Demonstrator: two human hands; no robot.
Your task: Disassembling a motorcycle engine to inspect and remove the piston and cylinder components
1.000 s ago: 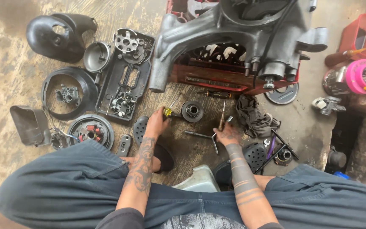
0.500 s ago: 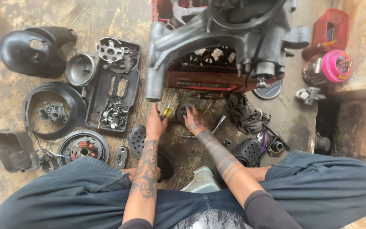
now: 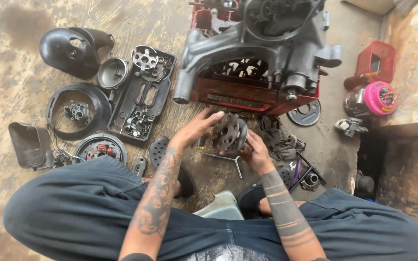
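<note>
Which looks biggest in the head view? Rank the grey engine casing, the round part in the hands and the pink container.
1. grey engine casing
2. round part, held in both hands nearer the camera, so unsure against
3. pink container

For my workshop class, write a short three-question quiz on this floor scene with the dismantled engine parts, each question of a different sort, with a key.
1. True or false: both the left hand and the right hand hold the round grey metal drum with holes.
2. The large grey cast-metal engine casing rests on: A) a red crate; B) a blue barrel; C) a wooden bench.
3. Fill in: the T-shaped metal wrench lies on the floor just ____ the held drum in the picture.

Key: 1 true; 2 A; 3 below.
</note>
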